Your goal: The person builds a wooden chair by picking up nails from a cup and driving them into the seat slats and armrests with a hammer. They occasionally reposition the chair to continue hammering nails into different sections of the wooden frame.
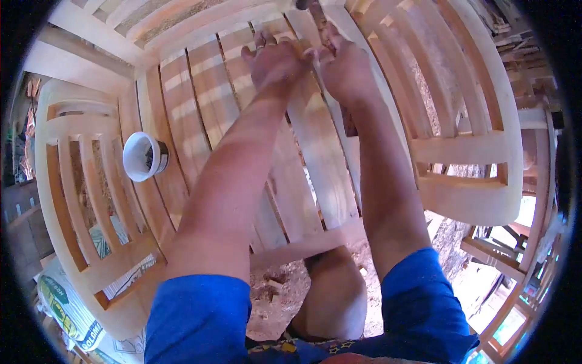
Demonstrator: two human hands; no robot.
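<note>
Head view, looking down on a pale wooden bench seat (209, 100) from its near edge. A person's two bare hands reach to the far part of the seat, very close together; whether they touch is hard to tell. The right hand (347, 71) is closed around the handle of what looks like a hammer (319, 17). The tool lies beyond that hand, its long axis running far and slightly left, its dark head cut by the view's far edge. The left hand (276, 64) is just left of it, palm down over the slats, fingers partly spread; whether finger and thumb pinch something small cannot be told. The right hand is the nearer one to the tool.

The slats run near to far, leaning left at the far end, with dark gaps between them. A small dark block (350, 123) sits partly hidden beside the right forearm.

At the left, well apart from the hands, a white plastic tub (138, 156) with dark contents stands near the left slatted side panel (91, 130). Open slats stretch between tub and left forearm. On the right, the right slatted side panel (461, 188) rises closer to the right arm, leaving less room there. A far rail (200, 27) bounds the seat beyond the hands
</note>
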